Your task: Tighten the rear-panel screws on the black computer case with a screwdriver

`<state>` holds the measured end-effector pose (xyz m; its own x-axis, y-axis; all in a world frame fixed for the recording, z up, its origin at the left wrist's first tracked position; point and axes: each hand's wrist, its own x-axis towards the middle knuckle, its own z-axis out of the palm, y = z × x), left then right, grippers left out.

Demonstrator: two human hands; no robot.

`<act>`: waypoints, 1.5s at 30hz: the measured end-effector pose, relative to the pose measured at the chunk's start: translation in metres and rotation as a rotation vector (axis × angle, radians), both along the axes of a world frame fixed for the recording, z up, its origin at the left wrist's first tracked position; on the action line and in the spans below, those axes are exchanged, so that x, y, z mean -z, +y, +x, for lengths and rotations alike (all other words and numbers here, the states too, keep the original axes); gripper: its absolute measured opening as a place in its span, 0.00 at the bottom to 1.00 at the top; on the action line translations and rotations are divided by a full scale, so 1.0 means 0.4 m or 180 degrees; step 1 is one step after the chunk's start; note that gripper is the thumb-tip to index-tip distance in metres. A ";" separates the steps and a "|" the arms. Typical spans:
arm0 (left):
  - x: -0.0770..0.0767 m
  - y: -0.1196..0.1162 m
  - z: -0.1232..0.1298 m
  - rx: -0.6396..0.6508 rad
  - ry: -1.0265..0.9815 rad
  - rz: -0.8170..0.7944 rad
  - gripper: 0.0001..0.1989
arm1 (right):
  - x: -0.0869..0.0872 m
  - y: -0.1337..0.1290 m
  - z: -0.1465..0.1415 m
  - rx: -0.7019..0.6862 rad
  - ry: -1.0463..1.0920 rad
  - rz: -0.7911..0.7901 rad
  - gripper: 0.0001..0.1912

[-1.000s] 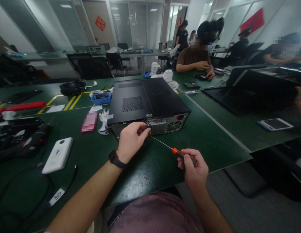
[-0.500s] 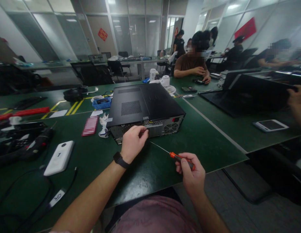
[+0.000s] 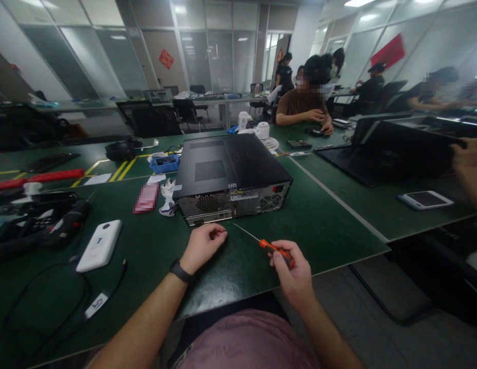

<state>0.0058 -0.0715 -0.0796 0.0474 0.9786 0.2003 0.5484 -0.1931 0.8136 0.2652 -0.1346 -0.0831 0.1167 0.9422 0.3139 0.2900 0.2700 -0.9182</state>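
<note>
- A dark green table (image 3: pixel 326 215) fills most of the lower view, with a pale line running across it on the right.
- A black desktop computer case (image 3: pixel 236 159) lies flat near the table's middle, its rear panel of vents, ports and a round fan grille turned toward the wearer.
- Across the table, a person in a brown shirt (image 3: pixel 294 105) sits with both hands over a small dark object.
- The wearer's right hand (image 3: pixel 296 269) is closed around the handle of an orange and black screwdriver (image 3: pixel 279 252), in front of the case.
- The wearer's left hand (image 3: pixel 205 242), a black band (image 3: pixel 180 271) on its wrist, is just in front of the case's lower left part. Its fingers are curled, thumb near the forefinger; whether they pinch something small, I cannot tell.
- A blue tray (image 3: pixel 164 167) of dark items sits behind the case's left side.
- A white slab (image 3: pixel 100 246) marked "1" lies to the left of the left hand.
- The screwdriver's thin shaft points up and left, its tip near the case's bottom edge; contact cannot be made out.
</note>
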 end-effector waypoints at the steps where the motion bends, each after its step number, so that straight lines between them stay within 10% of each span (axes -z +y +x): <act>1: -0.005 -0.005 -0.005 0.0067 0.0075 -0.0026 0.09 | -0.002 0.001 0.002 -0.0061 -0.0179 0.0017 0.10; 12: -0.037 -0.089 -0.031 0.0673 0.1151 -0.0323 0.06 | 0.008 0.029 -0.017 -0.0810 -0.1458 0.0263 0.17; 22: -0.016 -0.129 -0.042 0.0265 0.1093 -0.0215 0.05 | 0.012 0.039 -0.042 -0.1457 -0.1760 0.0435 0.14; 45: -0.030 -0.112 -0.147 -0.0607 0.0615 0.0011 0.18 | 0.007 0.039 -0.035 -0.1471 -0.1652 0.0395 0.10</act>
<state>-0.0532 -0.1163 -0.0676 -0.1000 0.9728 0.2088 0.7202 -0.0740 0.6898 0.2511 -0.1190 -0.0860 -0.4807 0.8128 0.3291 0.5125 0.5649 -0.6467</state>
